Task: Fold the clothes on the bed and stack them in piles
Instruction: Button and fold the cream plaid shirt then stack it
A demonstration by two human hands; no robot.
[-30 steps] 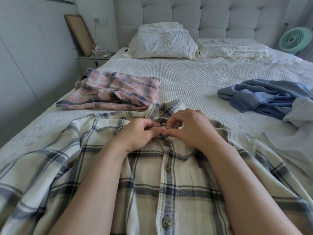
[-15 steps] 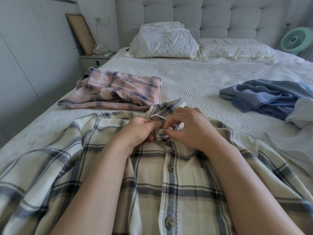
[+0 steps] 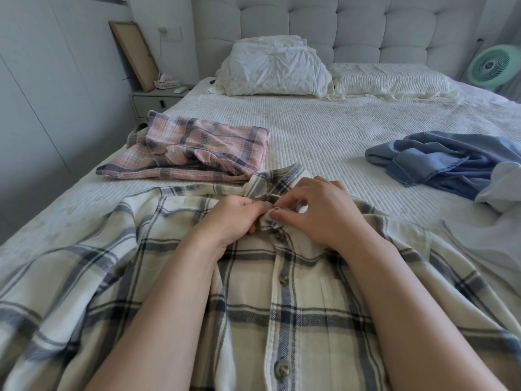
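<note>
A cream flannel button-up shirt with a navy and grey plaid check lies face up across the near end of the bed, collar pointing away from the viewer, sleeves spread to either side. Its brushed cloth looks soft and limp, rumpling into loose ridges on the left side. It will likely be light to lift and will sag rather than hold a shape, so it is best taken at firm seams: the collar, the shoulder seams or the button placket. Mottled brown round buttons run down the front placket and are fastened where visible.

Both hands work at the neck of the shirt. The left hand has its fingers curled and pinches one edge of the neck opening. The right hand pinches the facing edge between thumb and fingertips, apparently working the top button; the button itself is hidden.

Just beyond the collar, to the left, a pink and grey plaid flannel garment sits loosely folded, its edges uneven. Well apart on the right lies a crumpled blue garment of soft, denim-like cloth, with a pale blue-white piece of cloth touching its near edge.

All rest on a white ribbed bedspread. Two white pillows lean against a grey tufted headboard. A grey bedside table stands at the left, a mint green fan at the right.
</note>
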